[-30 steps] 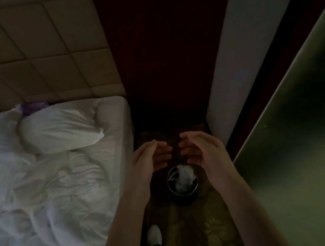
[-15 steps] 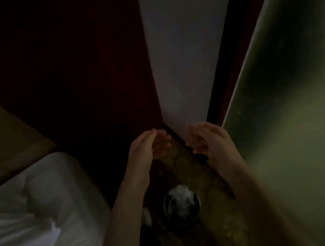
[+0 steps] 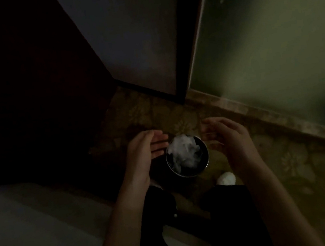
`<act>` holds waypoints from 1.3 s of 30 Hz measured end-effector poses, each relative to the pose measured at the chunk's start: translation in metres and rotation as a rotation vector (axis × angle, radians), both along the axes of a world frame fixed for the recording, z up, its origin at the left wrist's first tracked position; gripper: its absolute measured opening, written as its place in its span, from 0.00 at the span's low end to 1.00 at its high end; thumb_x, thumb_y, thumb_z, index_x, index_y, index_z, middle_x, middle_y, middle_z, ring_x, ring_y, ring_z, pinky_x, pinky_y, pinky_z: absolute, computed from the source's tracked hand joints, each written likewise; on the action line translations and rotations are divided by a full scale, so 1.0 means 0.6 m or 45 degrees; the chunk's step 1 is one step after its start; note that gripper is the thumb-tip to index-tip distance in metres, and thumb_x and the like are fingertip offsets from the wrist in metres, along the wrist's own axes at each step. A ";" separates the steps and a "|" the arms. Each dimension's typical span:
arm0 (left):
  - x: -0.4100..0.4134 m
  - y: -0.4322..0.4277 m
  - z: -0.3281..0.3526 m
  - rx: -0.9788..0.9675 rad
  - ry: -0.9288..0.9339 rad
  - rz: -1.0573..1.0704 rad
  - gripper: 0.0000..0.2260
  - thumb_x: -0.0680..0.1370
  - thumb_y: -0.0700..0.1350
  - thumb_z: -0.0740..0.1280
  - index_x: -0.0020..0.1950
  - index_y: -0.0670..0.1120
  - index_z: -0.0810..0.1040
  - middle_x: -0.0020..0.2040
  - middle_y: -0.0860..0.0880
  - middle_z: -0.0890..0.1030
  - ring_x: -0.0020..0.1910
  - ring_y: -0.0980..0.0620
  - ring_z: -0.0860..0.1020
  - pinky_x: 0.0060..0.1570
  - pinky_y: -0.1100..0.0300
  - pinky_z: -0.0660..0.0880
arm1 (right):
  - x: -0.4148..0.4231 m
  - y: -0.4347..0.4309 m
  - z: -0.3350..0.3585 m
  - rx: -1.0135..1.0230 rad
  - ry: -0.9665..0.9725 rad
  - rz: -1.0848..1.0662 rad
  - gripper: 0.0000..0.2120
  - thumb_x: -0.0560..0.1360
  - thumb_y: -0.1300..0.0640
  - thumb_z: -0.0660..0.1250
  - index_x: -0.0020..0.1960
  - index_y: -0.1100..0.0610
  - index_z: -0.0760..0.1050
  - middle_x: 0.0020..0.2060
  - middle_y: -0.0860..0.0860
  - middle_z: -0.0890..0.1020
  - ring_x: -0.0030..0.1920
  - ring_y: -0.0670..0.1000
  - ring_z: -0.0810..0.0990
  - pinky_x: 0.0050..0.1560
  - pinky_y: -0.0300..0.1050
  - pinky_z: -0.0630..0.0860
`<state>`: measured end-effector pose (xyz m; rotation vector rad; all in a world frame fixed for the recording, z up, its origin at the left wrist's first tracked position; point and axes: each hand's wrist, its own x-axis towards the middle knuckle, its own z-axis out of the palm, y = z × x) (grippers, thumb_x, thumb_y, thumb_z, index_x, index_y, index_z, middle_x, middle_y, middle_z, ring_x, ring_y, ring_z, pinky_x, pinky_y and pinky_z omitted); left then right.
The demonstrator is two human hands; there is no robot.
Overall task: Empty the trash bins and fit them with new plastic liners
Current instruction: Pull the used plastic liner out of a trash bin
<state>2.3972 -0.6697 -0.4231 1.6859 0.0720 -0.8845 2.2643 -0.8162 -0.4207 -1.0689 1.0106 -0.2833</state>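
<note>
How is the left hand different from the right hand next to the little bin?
The left hand has its fingers nearly straight; the right hand has its fingers more curved. The left hand is on the bed side of the trash bin; the right hand is on the green wall side. Both are bare, hold nothing, and face palm inward with the bin between them.

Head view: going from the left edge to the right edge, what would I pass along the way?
Bed → left hand → bin → right hand → green wall.
</note>
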 end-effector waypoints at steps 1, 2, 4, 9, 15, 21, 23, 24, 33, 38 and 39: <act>-0.007 0.006 -0.039 0.002 0.014 0.003 0.13 0.83 0.42 0.57 0.47 0.44 0.79 0.38 0.51 0.86 0.39 0.54 0.84 0.35 0.65 0.78 | -0.012 0.014 -0.040 0.009 0.038 -0.025 0.09 0.80 0.57 0.64 0.52 0.58 0.82 0.39 0.51 0.85 0.38 0.48 0.83 0.36 0.38 0.77; -0.015 0.014 -0.076 -0.003 0.022 -0.003 0.13 0.83 0.42 0.57 0.46 0.44 0.79 0.37 0.51 0.86 0.38 0.54 0.84 0.34 0.66 0.77 | -0.026 0.030 -0.078 0.016 0.068 -0.059 0.09 0.80 0.57 0.64 0.51 0.58 0.82 0.39 0.51 0.85 0.38 0.48 0.83 0.36 0.39 0.76; -0.033 0.033 -0.141 -0.038 0.017 -0.046 0.13 0.83 0.42 0.57 0.45 0.45 0.79 0.37 0.50 0.85 0.36 0.55 0.83 0.33 0.66 0.77 | -0.056 0.065 -0.150 0.014 0.078 -0.133 0.08 0.80 0.56 0.65 0.50 0.57 0.82 0.40 0.53 0.85 0.38 0.48 0.83 0.36 0.39 0.76; -0.107 0.126 -0.262 -0.164 0.035 -0.191 0.12 0.83 0.43 0.58 0.47 0.44 0.79 0.38 0.50 0.86 0.36 0.56 0.83 0.34 0.65 0.77 | -0.154 0.198 -0.275 -0.040 0.006 -0.221 0.09 0.80 0.56 0.64 0.52 0.58 0.82 0.40 0.52 0.85 0.37 0.48 0.83 0.33 0.37 0.77; -0.201 0.251 -0.296 -0.259 0.111 -0.295 0.11 0.82 0.44 0.58 0.47 0.44 0.79 0.36 0.51 0.85 0.34 0.56 0.82 0.34 0.64 0.77 | -0.262 0.334 -0.296 -0.036 -0.073 -0.264 0.09 0.80 0.57 0.64 0.53 0.60 0.81 0.40 0.52 0.85 0.37 0.48 0.82 0.32 0.37 0.76; -0.210 0.273 -0.259 -0.288 0.132 -0.311 0.12 0.83 0.46 0.57 0.46 0.45 0.78 0.37 0.51 0.84 0.34 0.57 0.82 0.34 0.64 0.76 | -0.305 0.344 -0.247 -0.161 -0.097 -0.279 0.08 0.80 0.58 0.63 0.51 0.58 0.81 0.37 0.51 0.84 0.36 0.48 0.81 0.34 0.37 0.75; -0.201 0.257 -0.273 -0.262 0.116 -0.331 0.13 0.83 0.46 0.57 0.46 0.45 0.78 0.38 0.51 0.84 0.33 0.57 0.82 0.36 0.63 0.76 | -0.307 0.328 -0.256 -0.174 -0.099 -0.288 0.08 0.80 0.58 0.63 0.50 0.58 0.81 0.37 0.50 0.84 0.36 0.47 0.81 0.34 0.37 0.75; -0.194 0.246 -0.288 -0.240 0.115 -0.339 0.13 0.83 0.46 0.57 0.46 0.45 0.78 0.38 0.51 0.84 0.34 0.57 0.82 0.37 0.63 0.76 | -0.305 0.316 -0.266 -0.163 -0.096 -0.297 0.08 0.80 0.57 0.63 0.50 0.58 0.81 0.37 0.50 0.84 0.35 0.46 0.81 0.34 0.37 0.75; -0.087 0.118 -0.473 0.258 0.166 -0.343 0.11 0.82 0.44 0.58 0.42 0.47 0.75 0.42 0.50 0.78 0.41 0.54 0.75 0.38 0.62 0.72 | -0.235 0.182 -0.423 0.046 0.228 -0.226 0.09 0.81 0.59 0.61 0.49 0.57 0.80 0.40 0.52 0.83 0.37 0.48 0.82 0.35 0.39 0.78; -0.022 0.031 -0.603 0.539 0.045 -0.454 0.06 0.81 0.44 0.60 0.49 0.43 0.74 0.46 0.47 0.74 0.40 0.51 0.73 0.35 0.59 0.73 | -0.174 0.096 -0.569 -0.003 0.484 -0.239 0.08 0.81 0.60 0.63 0.45 0.56 0.78 0.36 0.52 0.82 0.32 0.48 0.81 0.32 0.42 0.79; -0.015 0.023 -0.634 0.618 0.062 -0.510 0.09 0.81 0.45 0.61 0.57 0.41 0.74 0.50 0.44 0.74 0.43 0.49 0.74 0.35 0.58 0.74 | -0.168 0.087 -0.604 -0.022 0.570 -0.223 0.09 0.80 0.59 0.63 0.44 0.56 0.78 0.36 0.53 0.81 0.32 0.49 0.81 0.32 0.42 0.78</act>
